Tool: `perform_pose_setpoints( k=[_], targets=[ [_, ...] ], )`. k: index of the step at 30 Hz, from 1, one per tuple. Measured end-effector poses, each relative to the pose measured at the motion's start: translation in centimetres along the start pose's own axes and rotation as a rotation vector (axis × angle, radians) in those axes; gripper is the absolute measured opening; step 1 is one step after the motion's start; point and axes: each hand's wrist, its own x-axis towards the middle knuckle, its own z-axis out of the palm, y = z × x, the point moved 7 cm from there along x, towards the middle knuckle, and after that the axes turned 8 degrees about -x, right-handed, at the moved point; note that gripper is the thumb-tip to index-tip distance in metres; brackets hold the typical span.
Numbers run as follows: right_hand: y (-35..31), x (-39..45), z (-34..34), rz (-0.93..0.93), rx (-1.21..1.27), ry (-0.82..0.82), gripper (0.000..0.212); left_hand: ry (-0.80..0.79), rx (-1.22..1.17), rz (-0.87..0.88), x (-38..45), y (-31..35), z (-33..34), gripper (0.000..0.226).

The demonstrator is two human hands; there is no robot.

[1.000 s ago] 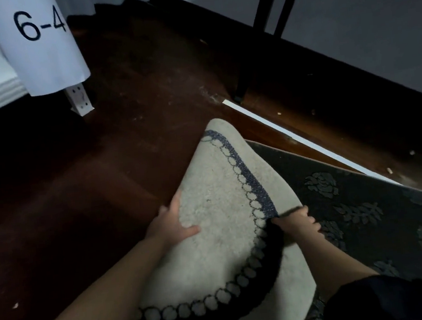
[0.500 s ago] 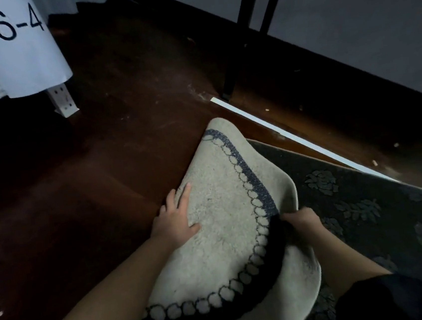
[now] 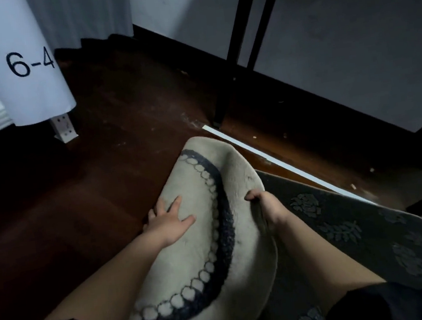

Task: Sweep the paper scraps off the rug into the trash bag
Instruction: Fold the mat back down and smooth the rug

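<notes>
A cream round rug (image 3: 196, 252) with a dark scalloped border ring is lifted and bent in front of me, its far end pointing at the wooden floor. My left hand (image 3: 168, 223) lies flat on its left side with fingers spread. My right hand (image 3: 265, 206) grips the rug's right edge, which curls over the fingers. A few small paper scraps (image 3: 353, 186) lie on the floor past the white strip. No trash bag is in view.
A dark leaf-patterned rug (image 3: 341, 224) lies under and right of the cream one. A white strip (image 3: 269, 159) runs across the wooden floor (image 3: 78, 199). Black furniture legs (image 3: 225, 85) stand behind it. A white sheet marked 6-4 (image 3: 25, 64) hangs at upper left.
My right hand has pulled the rug's right edge further up and over, so the rug is more folded. My left hand stays flat on it. The view shifted slightly.
</notes>
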Motion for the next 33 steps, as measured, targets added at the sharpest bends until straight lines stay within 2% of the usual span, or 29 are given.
perform_pose_setpoints(
  k=[6, 9, 11, 13, 18, 23, 27, 29, 31, 33],
  targets=[
    [-4.6, -1.5, 4.9, -0.072, 0.172, -0.090, 0.011, 0.013, -0.240, -0.108, 0.7, -2.6, -4.6, 0.082],
    [-7.1, -2.0, 8.6, -0.087, 0.239, -0.110, 0.014, 0.001, -0.476, -0.033, 0.2, -2.9, -7.2, 0.094],
    [-8.4, -1.9, 10.5, -0.126, 0.223, -0.094, 0.020, -0.045, -0.524, 0.037, -0.4, -2.5, -8.9, 0.108],
    [-9.6, -1.4, 12.9, -0.179, 0.206, -0.084, 0.023, -0.046, -0.444, 0.095, -1.6, -2.2, -10.6, 0.114],
    [-10.8, 0.7, 18.9, -0.185, 0.240, -0.045, 0.024, 0.040, 0.021, 0.101, -2.7, -4.6, -11.4, 0.131],
    [-11.3, 1.8, 22.9, -0.211, 0.138, -0.084, 0.020, 0.136, -0.014, -0.029, -0.6, -9.4, -12.5, 0.140],
    [-11.7, 2.7, 24.6, -0.298, 0.141, -0.168, 0.014, 0.303, -0.006, -0.091, 1.0, -12.6, -13.7, 0.126],
    [-12.0, 3.5, 25.4, -0.401, -0.056, -0.189, 0.029, 0.366, -0.076, -0.105, 2.1, -13.9, -14.7, 0.109],
    [-11.4, 4.2, 26.4, -0.483, -0.349, -0.194, 0.058, 0.396, -0.135, -0.126, 3.3, -14.9, -15.5, 0.094],
    [-10.5, 5.0, 27.7, -0.571, -0.701, -0.176, 0.076, 0.387, -0.199, -0.155, 4.8, -15.9, -16.2, 0.083]
  ],
)
